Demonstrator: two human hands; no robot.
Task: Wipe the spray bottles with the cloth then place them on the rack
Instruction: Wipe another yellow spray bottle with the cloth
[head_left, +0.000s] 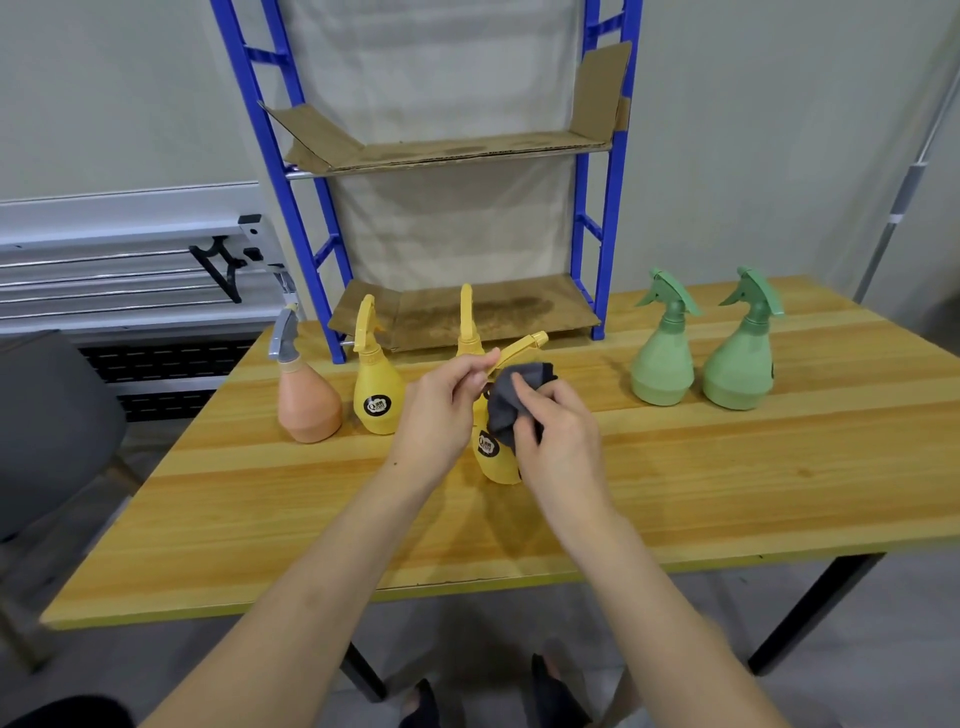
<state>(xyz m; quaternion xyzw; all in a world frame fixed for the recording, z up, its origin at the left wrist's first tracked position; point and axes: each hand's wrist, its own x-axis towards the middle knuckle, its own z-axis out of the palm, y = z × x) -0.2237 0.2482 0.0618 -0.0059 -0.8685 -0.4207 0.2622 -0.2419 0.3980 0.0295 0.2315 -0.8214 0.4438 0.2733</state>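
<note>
We find the left hand (441, 410) pinching the spray head of a tilted yellow bottle (497, 457), whose base rests on the tabletop (675, 493). The right hand (558, 436) grips a dark grey cloth (511, 402) pressed against the bottle's neck. Behind stand two more yellow bottles (376, 387), the farther partly hidden, and a peach bottle (307, 400) at left. Two green bottles (662, 358) stand well apart at right. The blue rack (608, 218), cardboard-lined, stands at the rear.
</note>
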